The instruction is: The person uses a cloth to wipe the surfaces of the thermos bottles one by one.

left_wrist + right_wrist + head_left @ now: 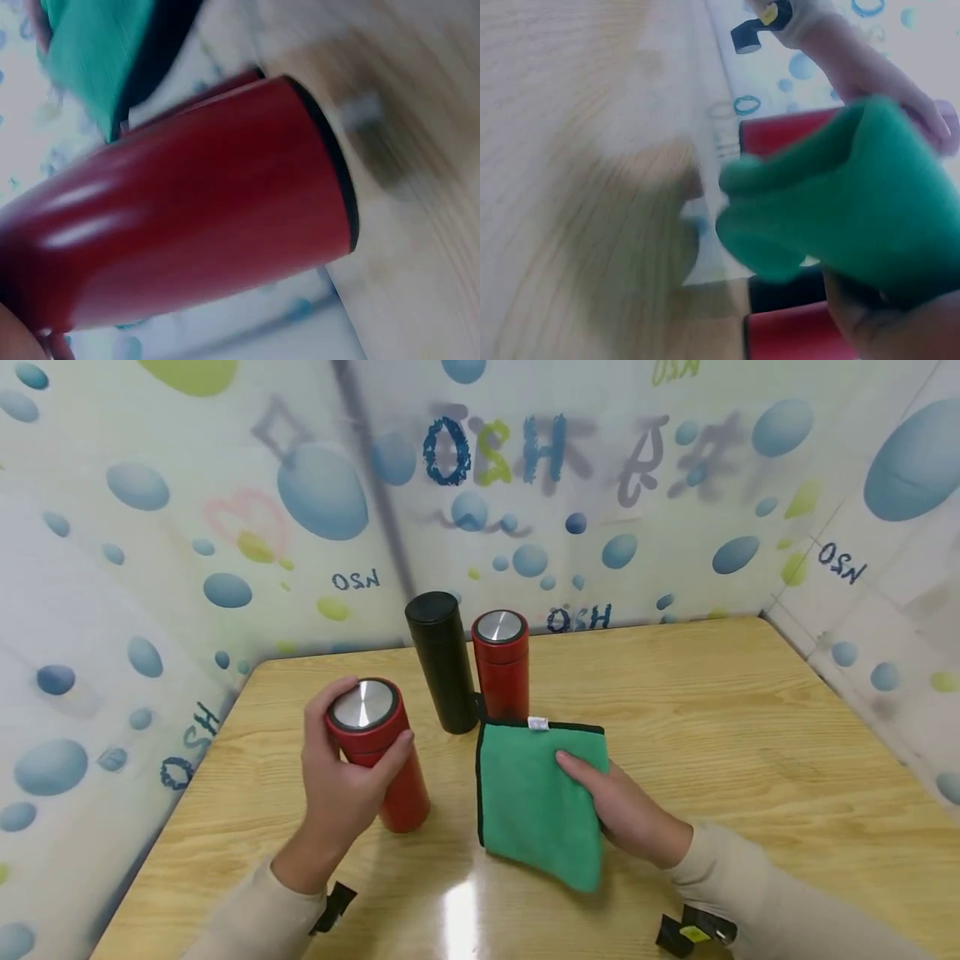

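My left hand point(337, 797) grips a red thermos point(405, 797) around its upper part, thumb on the near side and fingers behind the silver-topped lid. The thermos leans slightly, and its black-rimmed base shows in the left wrist view, close over the table. In my right hand point(637, 818) is a folded green cloth point(536, 802) with black edging and a small white tag, pinched at its right side with the thumb on top. The cloth hangs to the right of the thermos, apart from it. In the right wrist view the cloth's folds point(832, 202) hide part of the red thermos.
Behind the cloth stand a black thermos point(444, 668) and a second red thermos point(504, 681), side by side on the wooden table point(712, 718). A wall point(525, 535) with blue and green dots rises at the table's back edge. Light glares off the table's front.
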`<act>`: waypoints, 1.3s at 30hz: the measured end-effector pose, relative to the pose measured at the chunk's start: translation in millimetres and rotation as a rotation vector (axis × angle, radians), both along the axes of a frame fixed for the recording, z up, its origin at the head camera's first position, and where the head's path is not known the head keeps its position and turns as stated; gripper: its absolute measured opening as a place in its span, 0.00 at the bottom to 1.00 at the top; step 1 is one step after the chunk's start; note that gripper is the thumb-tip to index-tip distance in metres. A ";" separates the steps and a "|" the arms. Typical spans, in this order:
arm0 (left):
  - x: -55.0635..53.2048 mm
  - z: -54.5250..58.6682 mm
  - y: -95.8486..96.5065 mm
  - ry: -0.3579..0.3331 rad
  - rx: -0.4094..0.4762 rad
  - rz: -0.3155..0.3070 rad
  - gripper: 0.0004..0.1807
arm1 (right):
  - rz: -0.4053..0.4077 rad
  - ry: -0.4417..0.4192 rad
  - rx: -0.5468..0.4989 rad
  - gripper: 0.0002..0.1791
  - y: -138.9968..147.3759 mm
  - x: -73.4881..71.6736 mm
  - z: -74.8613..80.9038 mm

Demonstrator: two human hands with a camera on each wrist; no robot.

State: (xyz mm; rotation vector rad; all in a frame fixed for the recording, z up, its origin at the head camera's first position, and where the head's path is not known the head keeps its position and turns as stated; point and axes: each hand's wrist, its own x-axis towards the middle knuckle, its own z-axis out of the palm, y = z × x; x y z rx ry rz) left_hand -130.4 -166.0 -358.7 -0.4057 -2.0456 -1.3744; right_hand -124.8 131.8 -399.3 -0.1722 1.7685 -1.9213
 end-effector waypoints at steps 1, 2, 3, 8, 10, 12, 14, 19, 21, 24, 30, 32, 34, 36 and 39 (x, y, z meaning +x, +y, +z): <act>3.7 -0.5 4.6 -0.005 -0.009 -0.027 0.42 | -0.023 0.031 0.024 0.31 -2.7 2.8 3.1; 6.9 -0.9 9.0 -0.014 -0.012 -0.056 0.42 | -0.047 0.059 0.042 0.31 -5.4 5.5 5.6; 9.6 -1.3 13.6 -0.018 -0.017 -0.083 0.42 | -0.071 0.083 0.054 0.30 -8.5 8.3 7.9; 17.4 -4.9 37.3 -0.030 -0.008 -0.206 0.44 | -0.151 0.213 0.091 0.28 -19.8 21.4 13.2; 18.6 -7.7 46.8 -0.027 -0.007 -0.249 0.44 | -0.171 0.267 0.088 0.28 -22.1 25.8 12.6; 19.1 -10.8 55.3 -0.028 -0.005 -0.288 0.45 | -0.183 0.307 0.079 0.27 -23.5 29.5 11.0; 19.2 -13.9 62.5 -0.030 -0.010 -0.322 0.45 | -0.191 0.333 0.069 0.27 -23.9 32.5 9.1; 18.0 -19.9 74.6 -0.024 -0.032 -0.380 0.44 | -0.205 0.382 0.045 0.24 -24.7 37.8 4.4; 17.7 -22.3 77.1 -0.019 -0.038 -0.388 0.44 | -0.207 0.412 0.028 0.23 -25.8 39.1 2.5; 17.4 -25.3 79.5 -0.017 -0.041 -0.395 0.44 | -0.211 0.473 0.013 0.21 -27.3 40.4 -0.3; 15.1 -26.4 81.9 0.007 -0.031 -0.410 0.42 | -0.218 0.525 -0.003 0.20 -27.3 41.6 -4.3; 14.5 -26.5 81.9 0.010 -0.026 -0.414 0.41 | -0.211 0.525 -0.006 0.20 -27.3 41.9 -5.1; 14.3 -26.6 81.6 0.007 -0.025 -0.415 0.41 | -0.205 0.524 -0.004 0.20 -27.6 42.0 -5.8; 13.6 -27.1 81.2 0.008 -0.021 -0.417 0.41 | -0.198 0.506 0.006 0.20 -27.8 42.2 -6.2; 12.2 -29.1 80.2 0.014 -0.013 -0.418 0.40 | -0.194 0.472 0.037 0.20 -28.1 42.0 -7.4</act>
